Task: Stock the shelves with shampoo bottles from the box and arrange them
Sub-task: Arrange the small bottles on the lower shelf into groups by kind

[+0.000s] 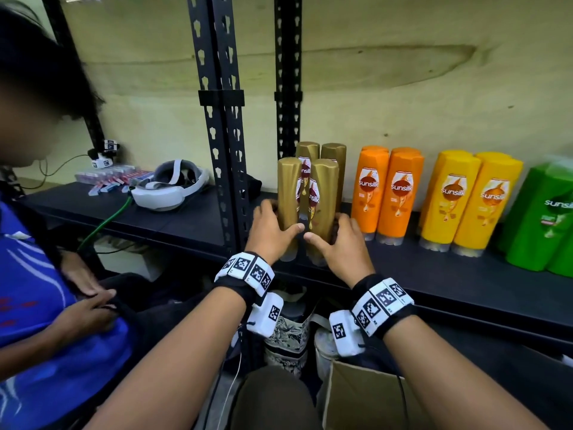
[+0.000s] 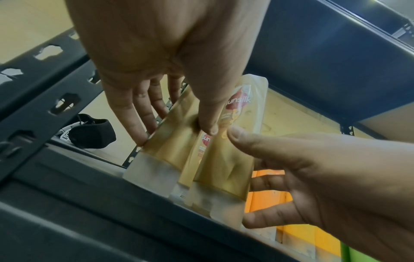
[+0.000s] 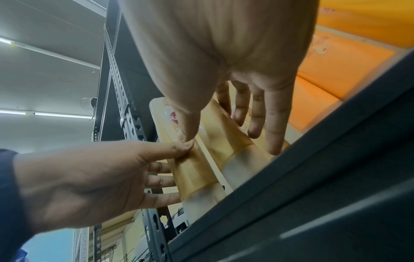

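Note:
Several gold shampoo bottles stand cap-down at the left end of the black shelf (image 1: 434,274). My left hand (image 1: 269,232) grips the front left gold bottle (image 1: 288,187), thumb across its front and fingers along its outer side. My right hand (image 1: 342,248) grips the front right gold bottle (image 1: 325,187) the same way. My thumb tips nearly meet between the two. The left wrist view shows the left hand (image 2: 170,79) on the left bottle (image 2: 172,141), both clear caps resting on the shelf. The right wrist view shows the right hand (image 3: 224,62) on the right bottle (image 3: 224,134).
Orange bottles (image 1: 390,190), yellow bottles (image 1: 465,197) and green bottles (image 1: 545,218) stand in rows to the right. Black slotted uprights (image 1: 223,119) rise just left of the gold bottles. A white headset (image 1: 169,187) lies on the left shelf. A cardboard box (image 1: 366,395) sits below. Another person (image 1: 46,274) sits at left.

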